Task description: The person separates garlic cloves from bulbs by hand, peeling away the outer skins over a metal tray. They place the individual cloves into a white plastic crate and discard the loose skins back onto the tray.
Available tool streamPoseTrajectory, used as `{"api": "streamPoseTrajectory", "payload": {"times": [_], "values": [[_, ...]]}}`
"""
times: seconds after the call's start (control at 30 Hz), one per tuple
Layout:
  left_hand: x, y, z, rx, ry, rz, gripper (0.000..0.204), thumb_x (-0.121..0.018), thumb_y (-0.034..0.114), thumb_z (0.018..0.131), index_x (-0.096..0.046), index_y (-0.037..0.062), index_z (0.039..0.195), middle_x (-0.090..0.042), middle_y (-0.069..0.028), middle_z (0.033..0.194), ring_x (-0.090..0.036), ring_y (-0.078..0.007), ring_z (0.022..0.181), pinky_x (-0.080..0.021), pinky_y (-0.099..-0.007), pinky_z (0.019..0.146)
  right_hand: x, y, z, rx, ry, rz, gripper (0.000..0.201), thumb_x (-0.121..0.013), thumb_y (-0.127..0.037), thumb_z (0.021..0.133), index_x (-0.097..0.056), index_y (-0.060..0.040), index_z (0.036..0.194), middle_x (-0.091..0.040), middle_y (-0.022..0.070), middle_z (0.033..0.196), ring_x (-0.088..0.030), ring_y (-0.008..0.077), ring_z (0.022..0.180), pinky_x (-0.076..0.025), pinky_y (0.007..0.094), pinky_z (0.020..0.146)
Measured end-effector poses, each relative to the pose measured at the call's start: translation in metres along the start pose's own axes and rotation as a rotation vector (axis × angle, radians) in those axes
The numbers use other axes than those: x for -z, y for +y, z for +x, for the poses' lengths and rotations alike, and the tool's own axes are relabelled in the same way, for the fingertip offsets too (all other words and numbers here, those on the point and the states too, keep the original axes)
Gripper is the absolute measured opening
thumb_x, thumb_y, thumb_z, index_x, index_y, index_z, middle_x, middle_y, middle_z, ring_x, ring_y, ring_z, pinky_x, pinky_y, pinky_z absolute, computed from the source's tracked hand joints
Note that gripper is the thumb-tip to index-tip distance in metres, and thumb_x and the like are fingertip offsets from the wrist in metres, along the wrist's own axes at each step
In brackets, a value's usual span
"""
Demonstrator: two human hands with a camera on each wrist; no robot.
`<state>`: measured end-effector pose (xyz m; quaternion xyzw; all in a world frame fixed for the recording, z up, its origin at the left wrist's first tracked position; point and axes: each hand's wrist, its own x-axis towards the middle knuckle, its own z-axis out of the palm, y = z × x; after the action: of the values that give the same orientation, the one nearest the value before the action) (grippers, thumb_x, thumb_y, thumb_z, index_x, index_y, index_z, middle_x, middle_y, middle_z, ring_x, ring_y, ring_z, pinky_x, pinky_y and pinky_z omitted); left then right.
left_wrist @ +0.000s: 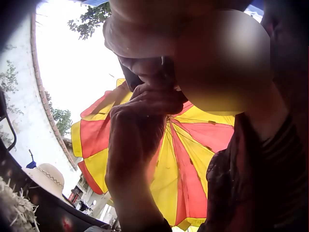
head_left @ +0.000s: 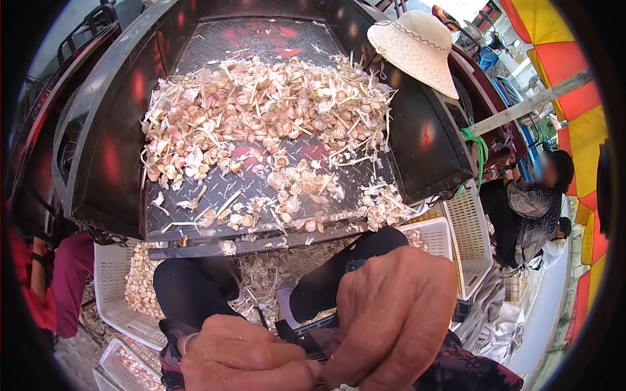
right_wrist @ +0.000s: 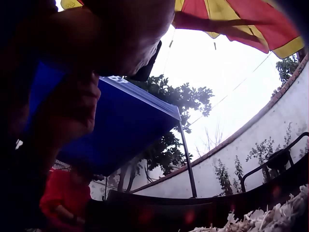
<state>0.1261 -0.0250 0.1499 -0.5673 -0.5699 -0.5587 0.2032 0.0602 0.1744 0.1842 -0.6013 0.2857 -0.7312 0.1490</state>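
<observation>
My left hand (head_left: pixel 244 355) and right hand (head_left: pixel 398 313) meet low over my lap in the head view, fingers curled in and fingertips together. Between them, at the bottom edge, shows a pale papery bit of garlic (head_left: pixel 345 388); the rest of it is hidden by the fingers. A ring sits on a left finger. Both wrist views show the hands dark and close together, their grip mostly in shadow. In front lies a heap of loose garlic cloves (head_left: pixel 261 104) with stalks and skins, on the black metal cart bed (head_left: pixel 202 49).
White plastic crates (head_left: pixel 111 293) of cloves stand at left, with another crate (head_left: pixel 473 241) at right. A straw hat (head_left: pixel 417 52) hangs on the cart's right wall. People sit on both sides. A red and yellow umbrella (left_wrist: pixel 183 164) spreads overhead. Skins litter the ground.
</observation>
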Motion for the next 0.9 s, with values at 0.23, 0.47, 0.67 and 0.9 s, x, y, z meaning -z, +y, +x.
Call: {"api": "streamPoseTrajectory", "payload": {"times": [0.23, 0.47, 0.67, 0.9], "values": [[-0.037, 0.003, 0.022, -0.085, 0.238, 0.007, 0.029, -0.073, 0.006, 0.073, -0.070, 0.0032, 0.102, -0.064, -0.0100, 0.077, -0.058, -0.0176, 0.053, -0.036, -0.0239, 0.039, -0.026, -0.021, -0.007, 0.083, 0.182, -0.029, 0.031, -0.042, 0.001, 0.094, -0.046, 0.0022, 0.064, -0.061, 0.0236, 0.064, -0.056, 0.0185, 0.039, -0.042, 0.0304, 0.033], [-0.026, -0.001, 0.017, -0.173, 0.209, 0.098, 0.026, -0.072, 0.008, 0.073, -0.069, 0.0014, 0.098, -0.061, -0.0104, 0.075, -0.057, -0.0169, 0.052, -0.035, -0.0235, 0.039, -0.018, 0.008, -0.007, 0.213, 0.125, 0.089, 0.011, -0.066, 0.006, 0.084, -0.066, 0.0153, 0.079, -0.061, 0.0282, 0.069, -0.054, 0.0144, 0.038, -0.039, 0.0195, 0.034], [-0.020, 0.010, 0.017, 0.231, 0.238, 0.368, 0.024, -0.078, 0.016, 0.073, -0.073, 0.0033, 0.093, -0.067, -0.0088, 0.086, -0.064, -0.0168, 0.060, -0.046, -0.0260, 0.049, -0.025, -0.018, -0.011, -0.221, 0.377, -0.412, 0.014, -0.072, -0.007, 0.084, -0.069, 0.0017, 0.094, -0.068, 0.0135, 0.077, -0.066, 0.0245, 0.057, -0.050, 0.0286, 0.049], [-0.019, -0.030, 0.003, 0.603, 0.386, 0.240, 0.020, -0.073, 0.004, 0.079, -0.069, -0.0023, 0.097, -0.067, -0.0104, 0.082, -0.059, -0.0132, 0.062, -0.045, -0.0244, 0.053, -0.005, 0.009, -0.041, -0.433, 0.611, -0.349, 0.022, -0.069, -0.008, 0.090, -0.061, 0.0035, 0.106, -0.071, 0.0106, 0.085, -0.072, 0.0170, 0.069, -0.056, 0.0221, 0.056]]}}
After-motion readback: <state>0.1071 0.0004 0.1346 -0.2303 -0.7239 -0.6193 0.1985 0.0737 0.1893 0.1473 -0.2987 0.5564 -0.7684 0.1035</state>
